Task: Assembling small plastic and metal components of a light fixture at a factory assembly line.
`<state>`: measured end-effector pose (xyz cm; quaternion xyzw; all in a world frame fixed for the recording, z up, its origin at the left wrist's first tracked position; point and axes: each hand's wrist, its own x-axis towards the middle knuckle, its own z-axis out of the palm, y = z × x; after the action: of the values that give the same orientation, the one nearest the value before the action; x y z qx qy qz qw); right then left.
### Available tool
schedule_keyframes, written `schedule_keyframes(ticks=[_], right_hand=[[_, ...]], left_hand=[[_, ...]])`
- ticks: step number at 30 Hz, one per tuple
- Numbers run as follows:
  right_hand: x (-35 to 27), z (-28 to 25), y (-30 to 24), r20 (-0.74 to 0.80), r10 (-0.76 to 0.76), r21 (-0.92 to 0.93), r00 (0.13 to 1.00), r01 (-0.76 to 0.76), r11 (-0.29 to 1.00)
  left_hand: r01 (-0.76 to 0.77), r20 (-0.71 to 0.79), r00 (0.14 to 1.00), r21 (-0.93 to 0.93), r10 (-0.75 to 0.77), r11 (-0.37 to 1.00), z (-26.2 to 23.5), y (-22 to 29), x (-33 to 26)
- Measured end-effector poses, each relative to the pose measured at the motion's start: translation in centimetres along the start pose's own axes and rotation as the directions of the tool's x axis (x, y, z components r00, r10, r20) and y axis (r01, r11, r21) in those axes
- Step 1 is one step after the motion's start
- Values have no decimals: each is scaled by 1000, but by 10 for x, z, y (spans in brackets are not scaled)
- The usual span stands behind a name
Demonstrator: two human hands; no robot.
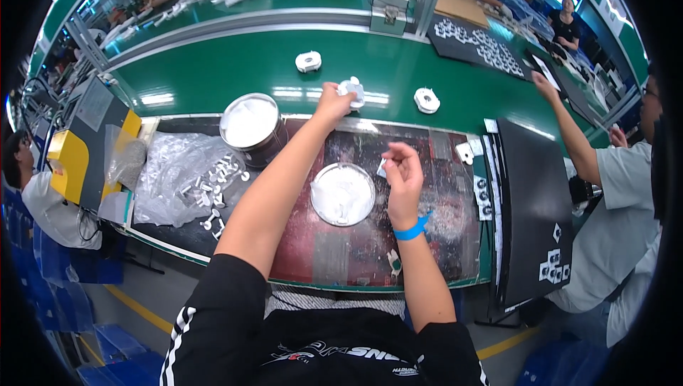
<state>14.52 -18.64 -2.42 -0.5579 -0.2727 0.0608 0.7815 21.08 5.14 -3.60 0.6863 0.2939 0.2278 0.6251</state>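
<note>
The left hand is pinching one small white round part at the near edge of the green belt, fingers closed on it. Two more white round parts are lying on that belt: one beyond the hand to its left, one to its right. The right hand is pinching a small white piece between thumb and fingertips, just right of one shallow dish of white paste. One open tin of white paste is standing left of the left forearm, beside a clear bag of small white parts.
</note>
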Motion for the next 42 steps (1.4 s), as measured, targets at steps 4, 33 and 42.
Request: schedule_keyframes(ticks=[4, 33, 42], right_hand=[[1, -1, 0, 14, 49, 50, 999, -49, 998], [161, -32, 34, 101, -145, -902, 984, 152, 405], [47, -69, -39, 51, 40, -935, 998, 34, 353]], left_hand=[[-81, 106, 994, 430, 39, 899, -1, -2, 38], [-164, 129, 972, 972, 198, 166, -137, 53, 141], [-581, 458, 786, 321, 415, 748, -69, 154, -62]])
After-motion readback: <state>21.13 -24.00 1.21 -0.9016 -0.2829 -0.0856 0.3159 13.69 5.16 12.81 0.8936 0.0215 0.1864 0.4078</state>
